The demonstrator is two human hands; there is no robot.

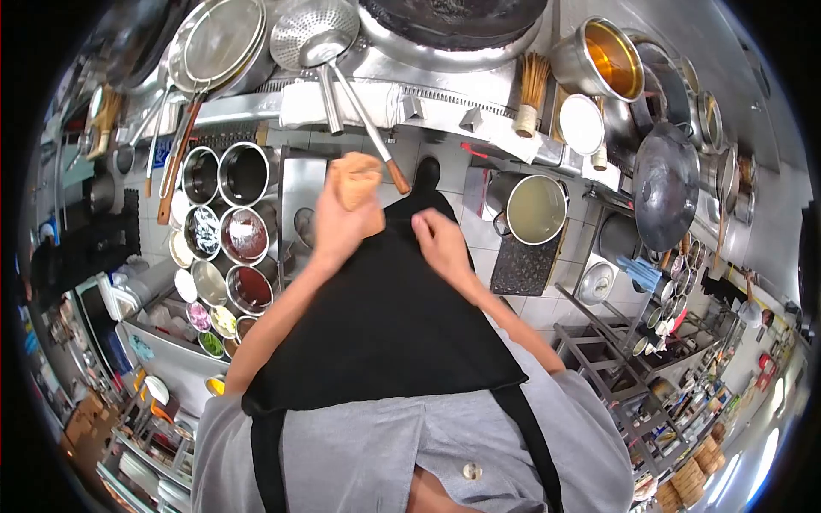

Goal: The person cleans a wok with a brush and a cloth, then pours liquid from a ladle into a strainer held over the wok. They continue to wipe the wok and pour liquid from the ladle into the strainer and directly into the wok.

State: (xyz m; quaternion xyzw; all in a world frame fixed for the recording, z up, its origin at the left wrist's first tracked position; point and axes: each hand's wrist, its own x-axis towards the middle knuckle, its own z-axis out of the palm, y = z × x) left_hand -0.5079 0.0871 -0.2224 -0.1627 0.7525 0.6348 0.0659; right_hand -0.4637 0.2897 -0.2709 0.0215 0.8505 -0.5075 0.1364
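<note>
My left hand is raised in front of the black apron, its fingers closed round a crumpled orange-tan cloth. The cloth is slightly blurred, and part of it is hidden by the palm. My right hand hovers over the apron with its fingers curled in, and nothing shows in it. Beyond the left hand, a perforated skimmer and a ladle with a wooden handle end lie across the counter edge.
A large wok sits on the range ahead. At left stand several metal pots with dark liquids and small tubs. A pot of cloudy liquid stands at right, near a hanging wok and a pot of amber liquid.
</note>
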